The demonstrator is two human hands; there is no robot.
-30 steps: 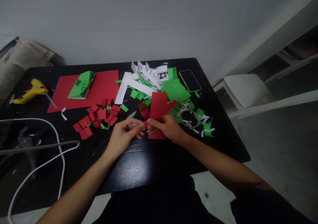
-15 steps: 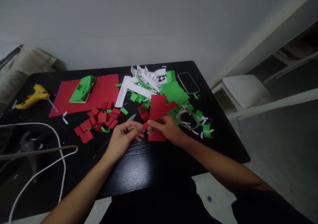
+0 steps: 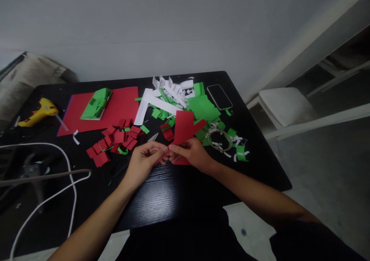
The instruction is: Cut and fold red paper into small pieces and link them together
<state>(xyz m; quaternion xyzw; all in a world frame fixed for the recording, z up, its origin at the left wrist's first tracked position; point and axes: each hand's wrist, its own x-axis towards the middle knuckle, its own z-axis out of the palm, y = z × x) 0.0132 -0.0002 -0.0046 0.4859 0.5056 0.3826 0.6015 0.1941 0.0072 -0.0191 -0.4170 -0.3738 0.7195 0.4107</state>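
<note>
A red paper strip (image 3: 197, 128) runs slantwise between both hands over the dark table. My left hand (image 3: 148, 155) pinches its lower left end between thumb and fingers. Right beside it, my right hand (image 3: 189, 153) grips the same strip, thumb on top, the two thumbs almost meeting. Beneath the strip lies a wider red paper piece (image 3: 184, 121), partly covered by the right hand. Scissors (image 3: 153, 137) lie just beyond the left hand, only the blades plain to see. Left of that hand is a heap of small folded red paper pieces (image 3: 118, 137).
A yellow glue gun (image 3: 43, 112) lies at the far left. Folded green paper (image 3: 96, 103) rests on a red sheet (image 3: 124, 103). White strips (image 3: 162, 103) and green paper (image 3: 202, 107) pile up behind the hands. A phone (image 3: 219, 96), a ring (image 3: 220, 140) and a white cable (image 3: 73, 191) lie around.
My right hand has slid slightly left along the red strip, closer to my left hand. Less of the strip shows between the thumbs. The left hand stays almost where it was.
</note>
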